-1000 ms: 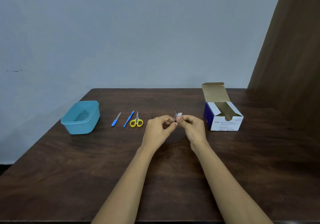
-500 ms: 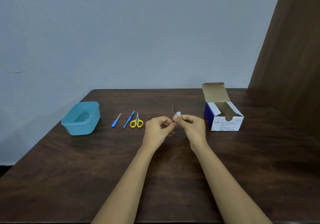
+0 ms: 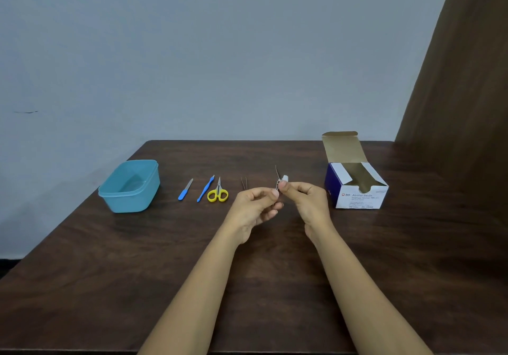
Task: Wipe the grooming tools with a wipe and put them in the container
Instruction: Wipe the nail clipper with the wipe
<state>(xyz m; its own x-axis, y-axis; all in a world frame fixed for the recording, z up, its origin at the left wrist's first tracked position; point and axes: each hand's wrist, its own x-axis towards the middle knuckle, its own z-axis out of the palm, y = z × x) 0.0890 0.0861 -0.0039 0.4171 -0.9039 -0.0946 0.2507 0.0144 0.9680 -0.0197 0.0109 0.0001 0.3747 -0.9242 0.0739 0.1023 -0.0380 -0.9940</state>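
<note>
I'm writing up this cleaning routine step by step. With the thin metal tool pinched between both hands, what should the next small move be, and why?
Probably draw the wipe in the right hand up along the thin metal tool toward its tip. The left hand holds its lower end, the wipe sits low on it, and the upper part looks uncovered. The blue container appears empty.
</note>
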